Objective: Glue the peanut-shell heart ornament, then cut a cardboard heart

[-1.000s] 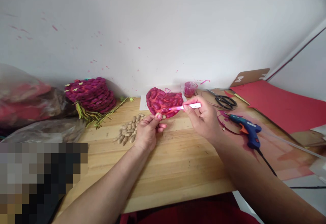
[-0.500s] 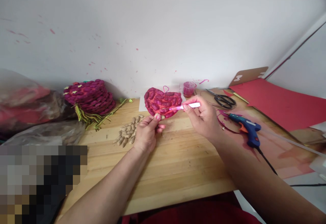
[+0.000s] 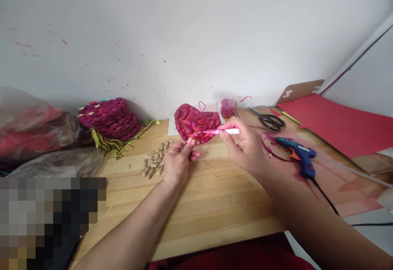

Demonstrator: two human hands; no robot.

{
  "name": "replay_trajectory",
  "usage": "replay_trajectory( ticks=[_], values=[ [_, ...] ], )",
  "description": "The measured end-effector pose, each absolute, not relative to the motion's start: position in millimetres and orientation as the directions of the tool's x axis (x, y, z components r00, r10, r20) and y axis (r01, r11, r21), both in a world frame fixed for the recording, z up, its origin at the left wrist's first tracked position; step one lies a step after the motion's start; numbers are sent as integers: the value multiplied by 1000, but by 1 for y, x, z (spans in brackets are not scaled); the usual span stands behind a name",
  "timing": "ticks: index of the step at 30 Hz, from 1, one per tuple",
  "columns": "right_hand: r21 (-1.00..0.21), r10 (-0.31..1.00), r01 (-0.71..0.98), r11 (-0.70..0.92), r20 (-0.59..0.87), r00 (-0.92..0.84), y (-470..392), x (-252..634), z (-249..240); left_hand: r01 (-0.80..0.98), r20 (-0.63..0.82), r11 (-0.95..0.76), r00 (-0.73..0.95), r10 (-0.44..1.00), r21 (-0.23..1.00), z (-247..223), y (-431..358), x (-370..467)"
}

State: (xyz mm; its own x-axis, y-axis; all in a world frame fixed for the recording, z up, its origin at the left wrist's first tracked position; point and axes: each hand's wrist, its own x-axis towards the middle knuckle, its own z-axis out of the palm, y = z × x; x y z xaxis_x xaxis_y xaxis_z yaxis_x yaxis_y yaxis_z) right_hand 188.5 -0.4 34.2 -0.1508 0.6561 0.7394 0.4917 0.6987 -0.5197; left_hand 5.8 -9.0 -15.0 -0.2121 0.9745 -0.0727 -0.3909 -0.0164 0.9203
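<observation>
Pink-spattered wall (image 3: 196, 36) behind wooden bench (image 3: 221, 204); bench's left edge partly lost under pixel blocks (image 3: 46, 221). My left hand (image 3: 178, 161) pinches the lower rim of the magenta peanut-covered piece (image 3: 192, 118), held towards the bench's far edge; my grip hides some of that rim. My right hand (image 3: 244, 147) holds a white-handled brush (image 3: 232, 131), tip seemingly touching the piece. White sheet (image 3: 172, 126) behind, mostly covered. Loose peanuts (image 3: 156, 158) left, partly hidden by my left hand.

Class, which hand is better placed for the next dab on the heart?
Probably the right hand: it holds the brush, tip at the heart; the left hand grips the heart's lower edge.
</observation>
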Motion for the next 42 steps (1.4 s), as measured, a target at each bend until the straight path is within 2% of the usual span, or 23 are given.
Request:
replay_trajectory(
  ticks=[7, 18, 27, 32, 36, 42],
  values=[
    [-449, 581, 444, 776, 782, -225, -7, 182, 34, -263, 19, -76, -213, 977, 962, -15, -11, 7],
    [-461, 608, 482, 745, 767, -206, -5, 185, 37, -91, 116, -140, -230, 966, 986, -10, -13, 7],
    [-465, 622, 486, 740, 748, -231, -7, 185, 39, -28, 147, -158, -235, 961, 987, -12, -13, 5],
    [-421, 593, 479, 770, 749, -295, -8, 182, 39, 103, 213, -195, -210, 954, 975, -15, -14, 4],
    [-370, 565, 523, 768, 776, -279, -7, 185, 41, 139, 221, -195, -206, 953, 971, -16, -13, 2],
    [-392, 584, 492, 777, 741, -332, -6, 187, 44, 158, 236, -207, -199, 951, 966, -16, -14, 1]
  ],
)
